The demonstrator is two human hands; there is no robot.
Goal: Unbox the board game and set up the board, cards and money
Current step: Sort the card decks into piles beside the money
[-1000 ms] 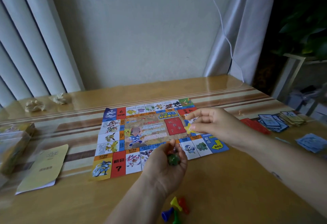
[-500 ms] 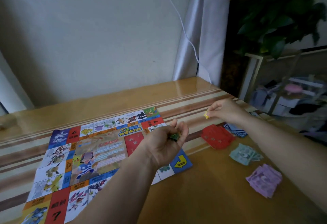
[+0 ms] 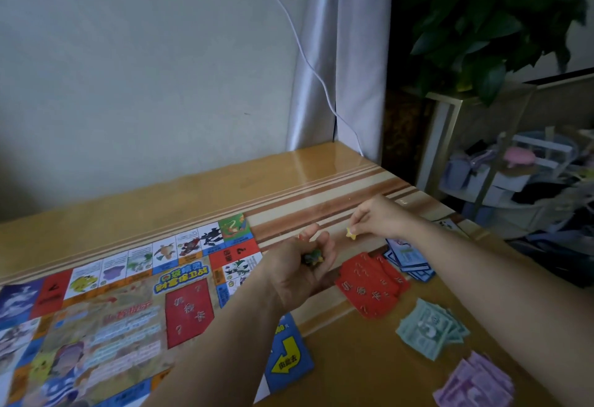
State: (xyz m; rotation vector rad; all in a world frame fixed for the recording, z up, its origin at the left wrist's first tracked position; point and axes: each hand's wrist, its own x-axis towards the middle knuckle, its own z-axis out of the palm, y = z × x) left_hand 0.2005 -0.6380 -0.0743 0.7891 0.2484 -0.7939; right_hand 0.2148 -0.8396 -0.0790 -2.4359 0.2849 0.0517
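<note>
The right hand [image 3: 382,217] pinches a small yellow game piece [image 3: 351,233] low over the table [image 3: 289,181], right of the board [image 3: 128,310] and just beyond the red cards [image 3: 369,284]. The left hand [image 3: 299,273], nearer the board, curls around small green pieces [image 3: 313,258].

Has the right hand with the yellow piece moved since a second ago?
Yes. The right hand was over the board; now it is off its right edge, over the table behind the red cards.
</note>
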